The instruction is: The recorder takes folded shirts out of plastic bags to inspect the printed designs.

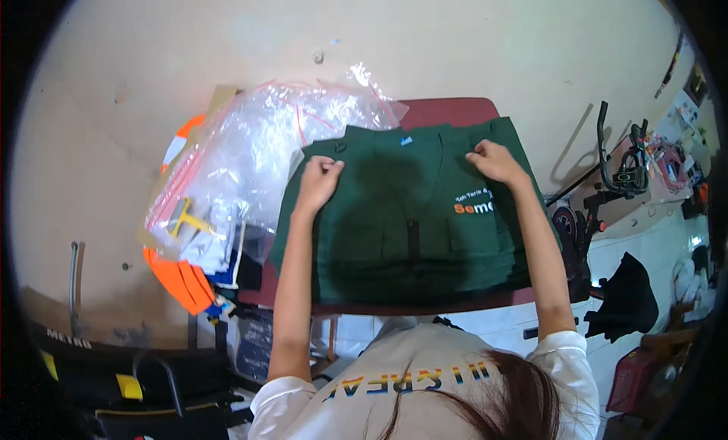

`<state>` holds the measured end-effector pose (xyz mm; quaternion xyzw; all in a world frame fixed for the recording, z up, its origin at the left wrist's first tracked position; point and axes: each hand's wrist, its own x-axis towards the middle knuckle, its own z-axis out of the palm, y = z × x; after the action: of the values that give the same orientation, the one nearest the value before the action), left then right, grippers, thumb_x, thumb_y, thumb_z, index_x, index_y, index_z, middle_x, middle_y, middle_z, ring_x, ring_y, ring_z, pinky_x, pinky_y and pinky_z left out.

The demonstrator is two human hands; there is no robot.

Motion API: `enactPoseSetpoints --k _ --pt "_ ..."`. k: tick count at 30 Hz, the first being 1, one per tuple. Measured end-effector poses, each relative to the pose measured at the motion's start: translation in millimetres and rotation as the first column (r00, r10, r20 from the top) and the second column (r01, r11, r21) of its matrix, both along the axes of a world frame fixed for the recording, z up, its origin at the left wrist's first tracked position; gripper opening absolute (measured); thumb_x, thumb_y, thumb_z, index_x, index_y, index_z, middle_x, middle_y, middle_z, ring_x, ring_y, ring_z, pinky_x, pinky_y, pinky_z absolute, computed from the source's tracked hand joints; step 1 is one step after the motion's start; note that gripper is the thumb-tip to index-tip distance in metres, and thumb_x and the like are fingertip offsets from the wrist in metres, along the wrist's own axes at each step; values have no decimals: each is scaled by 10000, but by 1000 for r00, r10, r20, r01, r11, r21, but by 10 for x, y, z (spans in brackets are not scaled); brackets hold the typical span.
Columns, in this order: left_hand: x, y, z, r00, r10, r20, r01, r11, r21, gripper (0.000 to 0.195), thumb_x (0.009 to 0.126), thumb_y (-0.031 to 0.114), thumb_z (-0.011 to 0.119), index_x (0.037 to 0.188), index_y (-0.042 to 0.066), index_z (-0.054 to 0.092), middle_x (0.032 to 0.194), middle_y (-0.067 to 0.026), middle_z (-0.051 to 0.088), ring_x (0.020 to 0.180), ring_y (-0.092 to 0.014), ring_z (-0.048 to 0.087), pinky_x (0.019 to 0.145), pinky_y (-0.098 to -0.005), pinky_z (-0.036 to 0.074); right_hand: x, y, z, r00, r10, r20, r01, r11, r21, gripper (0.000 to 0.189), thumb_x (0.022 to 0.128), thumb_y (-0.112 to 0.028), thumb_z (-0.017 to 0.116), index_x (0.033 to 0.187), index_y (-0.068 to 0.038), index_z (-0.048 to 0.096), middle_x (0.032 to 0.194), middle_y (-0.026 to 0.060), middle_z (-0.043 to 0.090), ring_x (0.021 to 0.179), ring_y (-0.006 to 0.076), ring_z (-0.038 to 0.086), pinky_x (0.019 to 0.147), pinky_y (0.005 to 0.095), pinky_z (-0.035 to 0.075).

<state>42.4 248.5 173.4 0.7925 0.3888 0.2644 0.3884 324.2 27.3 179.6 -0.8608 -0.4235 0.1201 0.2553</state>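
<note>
A dark green garment (398,229) with printed or embroidered writing on its right part lies spread over a dark red table (455,109). My left hand (322,181) is at the garment's upper left, its fingers curled at the cloth near a small dark loop. At the upper right, my right hand (493,160) has thumb and fingertips drawn together on the cloth. Whether either hand pinches the fabric is hard to tell. A small blue and white tag (406,140) shows near the top edge, between the hands. My shadow falls across the garment's middle.
Clear plastic bags (250,144) with pink edges cover the table's left side, a yellow-handled tool (190,219) on them. Folded orange cloth (181,281) hangs at the left edge. A wall runs behind the table. Exercise equipment (623,173) stands at the right, black bags (165,383) at lower left.
</note>
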Motion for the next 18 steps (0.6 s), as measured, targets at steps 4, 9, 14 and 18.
enactPoseSetpoints --k 4,9,14,18 --pt "495 433 -172 943 77 -325 -45 993 107 593 696 448 581 1014 -40 464 1030 -250 499 992 -362 483 818 -407 393 34 505 -334 993 -114 35 117 986 -117 608 739 -366 550 1127 66 369 1128 272 443 1007 381 481 848 408 407" --pt "575 636 -334 957 16 -288 21 992 125 504 643 399 665 941 14 535 779 -122 597 758 -277 583 676 -368 453 79 605 -406 964 -264 18 264 953 -147 596 732 -404 546 1100 22 351 1028 247 518 916 364 541 779 431 439" --pt "456 626 -455 1000 3 -14 -1 990 140 366 662 305 679 877 28 578 663 -81 571 626 -179 561 592 -303 441 -33 629 -528 968 -228 108 239 966 -97 511 753 -388 521 1068 -16 366 990 232 541 844 372 559 734 445 447" --pt "365 589 -378 1000 -15 5 14 984 180 351 683 273 669 905 15 582 642 -80 559 590 -159 539 566 -281 429 -116 615 -515 968 -186 167 192 981 -21 457 769 -355 508 1069 -35 383 972 202 549 841 363 554 709 445 448"
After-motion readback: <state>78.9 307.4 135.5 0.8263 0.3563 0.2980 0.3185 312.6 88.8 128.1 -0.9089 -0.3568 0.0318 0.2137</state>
